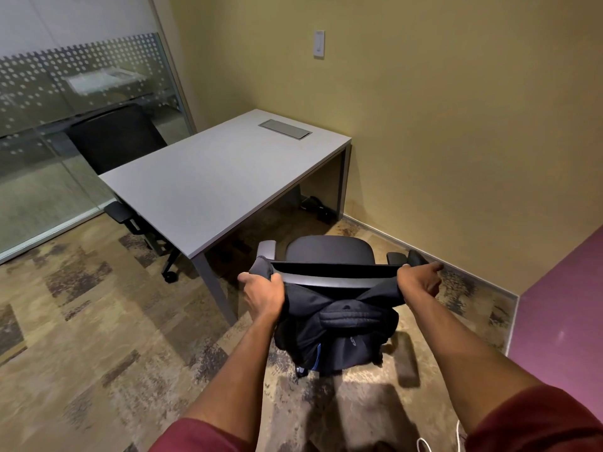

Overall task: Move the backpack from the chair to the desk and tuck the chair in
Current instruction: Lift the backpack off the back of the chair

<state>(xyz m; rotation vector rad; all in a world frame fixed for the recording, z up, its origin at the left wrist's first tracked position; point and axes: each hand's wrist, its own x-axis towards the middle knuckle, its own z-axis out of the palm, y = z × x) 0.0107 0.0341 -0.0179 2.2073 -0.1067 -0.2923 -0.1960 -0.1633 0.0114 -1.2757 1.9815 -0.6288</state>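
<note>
A dark navy backpack hangs behind the backrest of a black office chair, its shoulder straps looped over the backrest's top corners. My left hand grips the left strap at the backrest's left corner. My right hand grips the right strap at the right corner, its forefinger pointing outward. The chair stands a short way out from the grey desk, seat facing the desk's near right side. The backpack's lower part hides the chair's base.
A second black chair is pushed in at the desk's far left side. A cable hatch sits in the desk top. Yellow walls close the right and back, a glass partition the left. Power bricks lie under the desk.
</note>
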